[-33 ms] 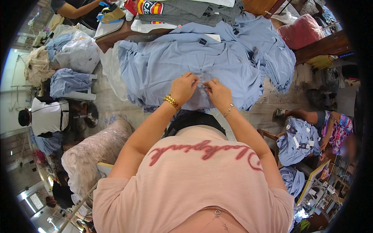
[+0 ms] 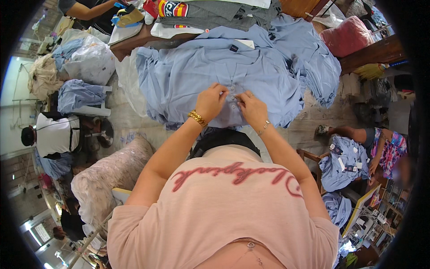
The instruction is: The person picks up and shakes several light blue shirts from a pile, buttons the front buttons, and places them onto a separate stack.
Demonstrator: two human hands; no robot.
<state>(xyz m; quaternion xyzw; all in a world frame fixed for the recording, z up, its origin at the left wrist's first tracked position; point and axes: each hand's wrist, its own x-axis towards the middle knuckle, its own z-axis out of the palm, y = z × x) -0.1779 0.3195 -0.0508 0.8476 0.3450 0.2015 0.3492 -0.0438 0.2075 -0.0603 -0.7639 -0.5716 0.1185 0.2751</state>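
Observation:
A light blue shirt (image 2: 188,74) lies spread face up on a stack of like garments, its neckline away from me. Small pale buttons run down its front placket (image 2: 232,83), and a dark label shows inside the collar. My left hand (image 2: 210,102) is closed in a pinch at the left edge of the placket. On the other side, my right hand (image 2: 252,107) also pinches the cloth, close to a button. A narrow gap separates the fingertips. Whether a button itself sits between any fingers is too small to tell.
Folded grey garments (image 2: 210,15) lie beyond the shirt, beside a tape dispenser (image 2: 127,17). More blue garments (image 2: 313,58) hang at the right. A large wrapped bundle (image 2: 109,175) stands left of me. Co-workers are at the far left, upper left and right, one near tagged blue garments (image 2: 342,163).

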